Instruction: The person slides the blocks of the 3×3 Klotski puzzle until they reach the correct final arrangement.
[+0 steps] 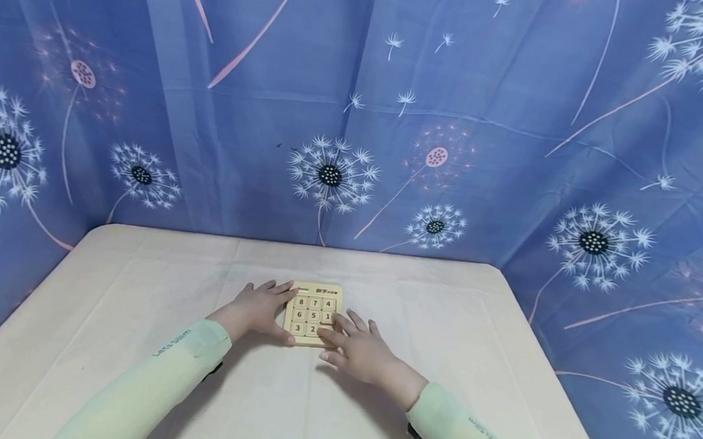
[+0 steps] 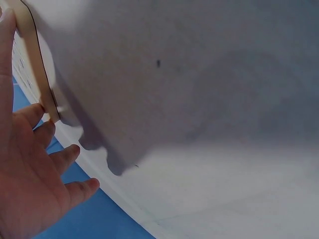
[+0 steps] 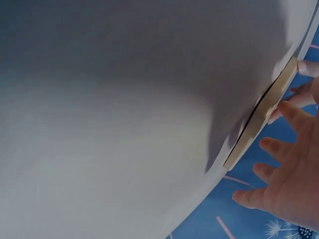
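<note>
A wooden number puzzle board (image 1: 312, 343) lies flat on the table, its numbered tiles reading 8 7 4, 6 5 1 and 3 2 by rows; fingers hide the bottom right cell. My left hand (image 1: 259, 310) grips the board's left side, thumb at the lower left corner and index finger at the upper left. My right hand (image 1: 367, 353) touches the tiles near the lower right with a fingertip, other fingers spread. In the left wrist view, the left hand (image 2: 35, 174) meets the board's edge (image 2: 39, 64). The right wrist view has the right hand (image 3: 294, 174) beside the board's side (image 3: 261, 114).
A pale cloth covers the table (image 1: 268, 402). Behind it and along both sides hangs a blue curtain (image 1: 259, 153) with a dandelion pattern. Both forearms, in light green sleeves, reach in over the table's near part.
</note>
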`<state>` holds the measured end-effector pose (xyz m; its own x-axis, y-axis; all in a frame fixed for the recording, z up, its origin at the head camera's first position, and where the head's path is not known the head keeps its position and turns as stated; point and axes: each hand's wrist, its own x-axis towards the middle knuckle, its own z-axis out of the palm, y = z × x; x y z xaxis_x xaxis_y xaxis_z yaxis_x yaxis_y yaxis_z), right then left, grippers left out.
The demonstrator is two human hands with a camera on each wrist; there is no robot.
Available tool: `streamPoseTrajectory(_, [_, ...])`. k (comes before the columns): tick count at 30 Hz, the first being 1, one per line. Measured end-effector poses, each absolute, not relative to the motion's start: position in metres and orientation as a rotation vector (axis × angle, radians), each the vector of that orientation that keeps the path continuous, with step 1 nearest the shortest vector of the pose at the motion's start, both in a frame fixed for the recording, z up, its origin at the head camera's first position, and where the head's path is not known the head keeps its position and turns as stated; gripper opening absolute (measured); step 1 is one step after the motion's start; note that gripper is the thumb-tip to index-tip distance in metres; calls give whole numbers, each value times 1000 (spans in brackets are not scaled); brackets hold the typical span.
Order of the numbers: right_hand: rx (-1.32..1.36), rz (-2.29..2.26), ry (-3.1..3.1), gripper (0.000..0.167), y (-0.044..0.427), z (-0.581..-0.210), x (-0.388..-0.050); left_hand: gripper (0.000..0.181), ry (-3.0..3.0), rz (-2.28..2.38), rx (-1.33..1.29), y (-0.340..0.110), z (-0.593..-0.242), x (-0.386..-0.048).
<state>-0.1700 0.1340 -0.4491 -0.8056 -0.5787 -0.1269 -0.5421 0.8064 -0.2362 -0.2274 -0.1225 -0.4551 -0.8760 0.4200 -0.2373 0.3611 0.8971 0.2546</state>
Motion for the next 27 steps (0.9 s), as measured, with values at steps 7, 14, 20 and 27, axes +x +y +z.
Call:
streamPoseTrajectory(7, [-885,-263,2799,54,131,-451,-168,112,2786,281,585,-123,-457,-228])
streamPoseTrajectory(14, [-884,-256,2808,53,131,-451,-168,112,2787,291,586,-123,-456,-228])
streamPoseTrajectory(20, [-868,-268,2819,52,134,-452,-166,111,2779,289,590,-122,-455,-226])
streamPoseTrajectory(27, [-860,-267,2822,51,138,-453,-168,111,2769,300,574,-122,-453,-225])
